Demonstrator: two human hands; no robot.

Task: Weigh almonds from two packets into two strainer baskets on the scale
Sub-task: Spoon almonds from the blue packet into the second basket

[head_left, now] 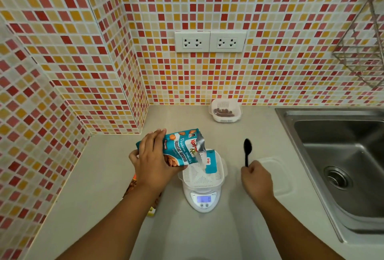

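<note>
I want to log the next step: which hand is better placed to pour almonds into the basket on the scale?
Left. The left hand holds the open almond packet tilted over the strainer basket; the right hand holds only a black spoon beside it.

Lighting: bright, even, diffuse; no single source in view. Colours warm and saturated on the mosaic wall tiles (270, 10).
Shadows: soft and faint on the pale desk (239, 228), slightly darker under both forearms and beside the scale (204, 199).
Glare: mild sheen on the steel sink (340, 155) rim; scale display glows pale blue, digits unreadable.
Distortion: strong wide-angle bowing; tile lines curve and lean toward the left and top edges.
Sharpness: centre fairly crisp, packet (180, 149) lettering legible; wire rack (363, 52) at right edge soft; corners smeared.
</note>
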